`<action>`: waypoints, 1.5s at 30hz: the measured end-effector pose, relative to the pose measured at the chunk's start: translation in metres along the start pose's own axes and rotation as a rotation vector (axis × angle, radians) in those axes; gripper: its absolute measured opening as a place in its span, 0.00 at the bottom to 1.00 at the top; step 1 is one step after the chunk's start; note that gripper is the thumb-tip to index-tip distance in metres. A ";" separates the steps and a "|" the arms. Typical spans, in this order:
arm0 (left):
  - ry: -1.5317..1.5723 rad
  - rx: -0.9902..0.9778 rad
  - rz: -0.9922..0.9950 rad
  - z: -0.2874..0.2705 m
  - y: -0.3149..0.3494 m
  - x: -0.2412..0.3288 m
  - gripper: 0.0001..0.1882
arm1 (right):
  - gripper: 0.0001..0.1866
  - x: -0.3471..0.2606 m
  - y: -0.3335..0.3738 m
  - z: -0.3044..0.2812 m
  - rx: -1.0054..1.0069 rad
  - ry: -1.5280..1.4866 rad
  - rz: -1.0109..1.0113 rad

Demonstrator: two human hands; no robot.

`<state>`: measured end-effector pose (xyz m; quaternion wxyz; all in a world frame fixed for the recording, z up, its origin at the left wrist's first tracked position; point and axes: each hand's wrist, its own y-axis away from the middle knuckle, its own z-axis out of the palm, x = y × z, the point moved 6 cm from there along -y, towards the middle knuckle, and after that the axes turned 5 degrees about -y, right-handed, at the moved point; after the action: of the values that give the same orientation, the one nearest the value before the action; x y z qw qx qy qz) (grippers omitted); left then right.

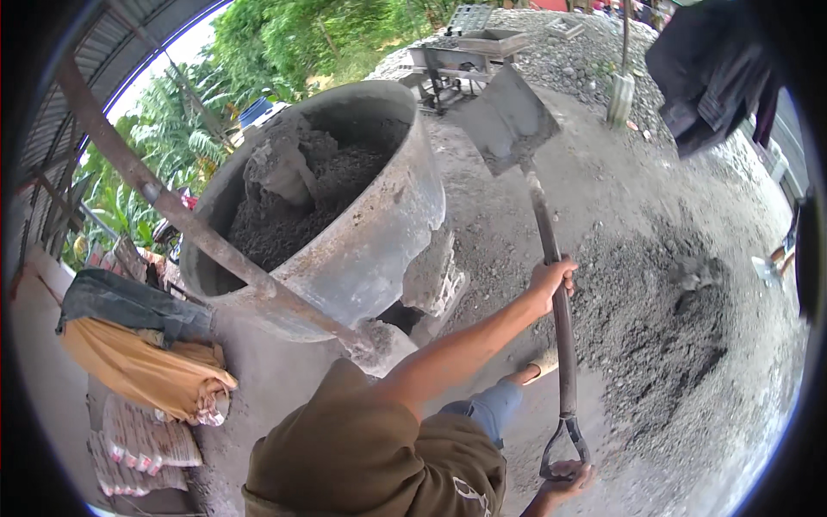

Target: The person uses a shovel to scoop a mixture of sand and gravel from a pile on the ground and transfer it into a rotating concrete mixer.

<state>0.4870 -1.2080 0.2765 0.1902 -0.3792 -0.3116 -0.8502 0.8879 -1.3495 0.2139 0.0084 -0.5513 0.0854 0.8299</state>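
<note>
A shovel [562, 340] is held up in front of me, its flat grey blade [508, 121] raised beside the rim of a large mixing drum [362, 258]. The blade is coated with grey residue, and no heaped load shows on it. Partway up the shaft, my left hand [551, 283] is closed round the wood. My right hand [566, 482] grips the D-shaped handle at the lower end. Inside the drum lies dark grey, crumbly mix [327, 198] around a caked central hub [284, 172].
A rusty pipe [207, 237] slants across the drum's near side. Loose grey sand and gravel [663, 319] spread at right. Stacked sacks [146, 435] and draped cloths [142, 362] stand at left. A dark garment [715, 73] hangs upper right; another person's limb [786, 250] shows at the edge.
</note>
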 end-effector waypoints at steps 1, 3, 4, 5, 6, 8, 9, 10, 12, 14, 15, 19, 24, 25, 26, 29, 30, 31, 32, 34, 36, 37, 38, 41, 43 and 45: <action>-0.099 0.010 -0.080 0.014 -0.017 -0.054 0.07 | 0.22 0.019 0.004 -0.032 0.087 -0.016 -0.035; -0.218 0.050 -0.198 0.010 -0.051 -0.154 0.06 | 0.19 0.032 0.037 -0.055 0.211 -0.094 0.090; -0.304 0.013 -0.293 0.000 -0.060 -0.207 0.06 | 0.18 0.044 0.053 -0.062 0.294 -0.136 0.144; -0.397 -0.019 -0.371 -0.019 -0.074 -0.250 0.06 | 0.16 0.059 0.069 -0.067 0.398 -0.174 0.187; -0.539 0.019 -0.429 -0.051 -0.087 -0.298 0.07 | 0.15 0.075 0.089 -0.071 0.484 -0.225 0.258; -0.767 0.002 -0.630 -0.077 -0.064 -0.418 0.06 | 0.16 0.106 0.120 -0.108 0.767 -0.283 0.345; -0.782 -0.020 -0.762 -0.087 -0.036 -0.487 0.06 | 0.18 0.124 0.144 -0.134 0.918 -0.250 0.353; -0.824 -0.064 -0.824 -0.107 -0.006 -0.548 0.05 | 0.19 0.139 0.172 -0.162 1.023 -0.196 0.355; -0.893 -0.031 -0.932 -0.188 0.045 -0.630 0.07 | 0.17 0.129 0.197 -0.170 1.240 -0.053 0.579; -1.051 0.046 -1.092 -0.258 0.084 -0.658 0.07 | 0.17 0.133 0.202 -0.168 1.372 -0.118 0.707; -1.118 0.048 -1.161 -0.269 0.102 -0.681 0.07 | 0.17 0.141 0.207 -0.170 1.446 -0.096 0.752; -1.069 0.062 -1.311 -0.310 0.068 -0.704 0.07 | 0.20 0.207 0.198 -0.161 1.467 0.159 0.924; -1.139 -0.043 -1.168 -0.188 -0.228 -0.720 0.03 | 0.21 0.314 -0.050 -0.079 1.476 -0.267 0.823; -1.137 -0.152 -1.166 -0.139 -0.298 -0.739 0.03 | 0.21 0.362 -0.073 -0.070 1.424 -0.476 0.640; -1.199 -0.189 -1.125 -0.102 -0.388 -0.741 0.02 | 0.21 0.423 -0.104 -0.054 1.300 -0.719 0.487; -1.307 -0.253 -0.989 -0.027 -0.543 -0.749 0.01 | 0.19 0.464 -0.276 0.002 1.439 -0.657 0.575; -1.347 -0.257 -0.936 -0.032 -0.562 -0.749 0.01 | 0.20 0.489 -0.283 0.010 1.464 -0.635 0.642; -1.332 -0.227 -0.935 -0.054 -0.566 -0.749 0.01 | 0.22 0.512 -0.280 0.021 1.488 -0.623 0.708; -1.321 -0.208 -0.907 -0.069 -0.571 -0.751 0.02 | 0.21 0.531 -0.273 0.022 1.470 -0.604 0.666; -1.287 -0.218 -0.811 -0.071 -0.592 -0.762 0.02 | 0.20 0.587 -0.264 -0.005 1.407 -0.623 0.545; -1.236 -0.202 -0.813 -0.110 -0.581 -0.789 0.02 | 0.20 0.619 -0.234 -0.024 1.392 -0.570 0.496; -1.308 -0.190 -0.806 -0.116 -0.573 -0.799 0.02 | 0.20 0.632 -0.234 -0.041 1.374 -0.550 0.443; -1.283 -0.212 -0.790 -0.113 -0.572 -0.802 0.02 | 0.19 0.637 -0.234 -0.050 1.363 -0.540 0.437; -1.227 -0.224 -0.832 -0.136 -0.540 -0.795 0.02 | 0.20 0.618 -0.204 -0.059 1.340 -0.494 0.410; -1.201 -0.207 -0.840 -0.133 -0.518 -0.777 0.02 | 0.20 0.593 -0.177 -0.061 1.319 -0.470 0.433; -1.179 -0.145 -0.790 -0.126 -0.486 -0.748 0.01 | 0.20 0.564 -0.162 -0.063 1.300 -0.470 0.430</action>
<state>0.6270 -0.8713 -0.5476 -0.3581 -0.6463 -0.4194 -0.5275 0.7418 -1.2450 -0.3485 0.1891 -0.2127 0.6643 0.6911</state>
